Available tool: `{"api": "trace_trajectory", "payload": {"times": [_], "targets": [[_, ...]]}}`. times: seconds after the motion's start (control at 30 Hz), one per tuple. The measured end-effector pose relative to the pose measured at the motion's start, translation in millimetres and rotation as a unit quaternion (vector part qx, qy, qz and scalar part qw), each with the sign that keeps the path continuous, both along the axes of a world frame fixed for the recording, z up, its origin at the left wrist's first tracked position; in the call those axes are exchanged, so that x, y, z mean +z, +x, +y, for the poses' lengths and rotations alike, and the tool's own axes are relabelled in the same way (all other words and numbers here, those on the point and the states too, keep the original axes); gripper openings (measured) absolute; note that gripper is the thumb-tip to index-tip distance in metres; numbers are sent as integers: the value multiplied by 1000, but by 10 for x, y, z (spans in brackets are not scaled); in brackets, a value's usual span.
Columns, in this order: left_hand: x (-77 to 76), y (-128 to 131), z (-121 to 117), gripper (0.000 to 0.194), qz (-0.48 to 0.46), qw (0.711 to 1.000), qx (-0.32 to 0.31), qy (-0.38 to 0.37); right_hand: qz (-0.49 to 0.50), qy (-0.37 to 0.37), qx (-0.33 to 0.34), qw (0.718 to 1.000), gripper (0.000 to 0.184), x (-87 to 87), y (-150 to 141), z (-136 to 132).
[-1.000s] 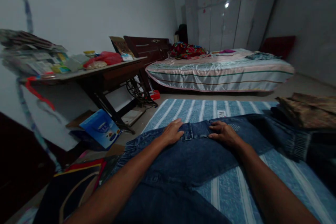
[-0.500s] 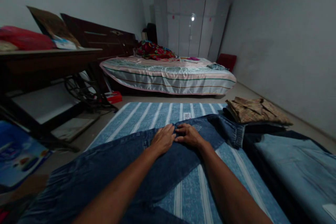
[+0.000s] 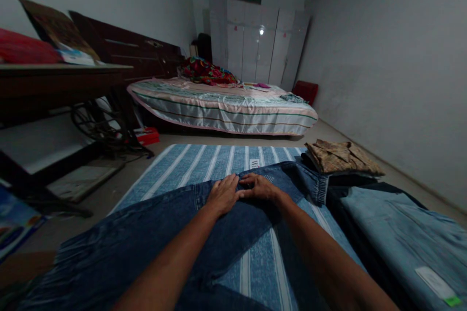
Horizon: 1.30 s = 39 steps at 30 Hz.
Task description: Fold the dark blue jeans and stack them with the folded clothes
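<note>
A pair of dark blue jeans [image 3: 156, 223] with gathered, elastic-looking cuffs lies spread across a blue-and-white striped surface [image 3: 215, 160]. My left hand [image 3: 223, 195] rests on the denim near its far edge, fingers stretched out flat. Beside it, my right hand [image 3: 258, 187] touches the same part of the jeans, its fingers bent and its thumb apart from them. The fingertips of the two hands nearly meet. Part of the near leg is covered by my left forearm.
On the right lie folded light blue jeans [image 3: 397, 223] with a white tag [image 3: 434, 282], and a folded brown patterned garment [image 3: 339, 158]. A sewing-machine table [image 3: 62, 77] stands at left. Beyond are a bed [image 3: 226, 112], a wardrobe [image 3: 251, 43] and a red object [image 3: 305, 91].
The camera view has shifted slightly, showing more of the right side and the white tag. My right fingers have bent and arched more on the denim; my left hand stays on it.
</note>
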<state>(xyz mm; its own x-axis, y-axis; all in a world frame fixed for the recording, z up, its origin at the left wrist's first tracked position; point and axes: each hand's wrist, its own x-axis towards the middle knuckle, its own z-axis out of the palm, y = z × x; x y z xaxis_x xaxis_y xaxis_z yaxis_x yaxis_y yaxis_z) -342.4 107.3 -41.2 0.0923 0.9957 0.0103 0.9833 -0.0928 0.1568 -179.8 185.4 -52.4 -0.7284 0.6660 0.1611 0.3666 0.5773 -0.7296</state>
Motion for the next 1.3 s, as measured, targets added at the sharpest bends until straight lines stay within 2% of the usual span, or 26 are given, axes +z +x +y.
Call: {"api": "trace_trajectory", "payload": {"times": [0.07, 0.17, 0.3, 0.47, 0.63, 0.7, 0.83, 0.9, 1.0, 1.1, 1.13, 1.2, 1.27, 1.3], "targets": [[9, 5, -12, 54, 3, 1000, -3, -3, -1, 16, -23, 1000, 46, 42, -54, -19], [20, 17, -15, 56, 8, 1000, -7, -5, -19, 58, -78, 995, 44, 56, -187, -54], [-12, 28, 3, 59, 13, 1000, -1, -6, -89, 112, -120, 982, 39, -51, -261, -97], [-72, 35, 28, 65, 11, 1000, 4, -4, -179, 169, -117, 962, 51, -148, 59, 50], [-70, 41, 17, 67, 13, 1000, 11, -8, -224, 192, -147, 944, 47, -9, 438, 294], [-68, 40, 6, 66, 12, 1000, 7, -5, -223, 204, -144, 942, 48, 5, 482, 246], [-75, 41, -4, 67, 12, 1000, 8, 4, -209, 234, -76, 947, 53, -83, 504, -8], [-76, 42, -4, 68, 16, 1000, 13, 4, -234, 235, -99, 938, 49, -97, 570, -83], [-74, 42, -3, 67, 20, 1000, 13, 2, -280, 226, -185, 915, 38, 9, 753, -105], [-80, 38, -1, 66, 20, 1000, 10, 7, -291, 249, -211, 900, 28, 225, 960, -126], [-83, 37, 0, 66, 18, 1000, 10, 10, -296, 272, -225, 887, 27, 304, 1023, -136], [-86, 36, 0, 65, 16, 1000, 12, 14, -327, 312, -282, 846, 28, 444, 1130, -137], [-87, 37, -4, 64, 13, 1000, 16, 13, -380, 312, -337, 803, 30, 533, 1200, -97], [-86, 38, -7, 63, 9, 1000, 16, 14, -404, 297, -345, 793, 30, 553, 1218, -64]]}}
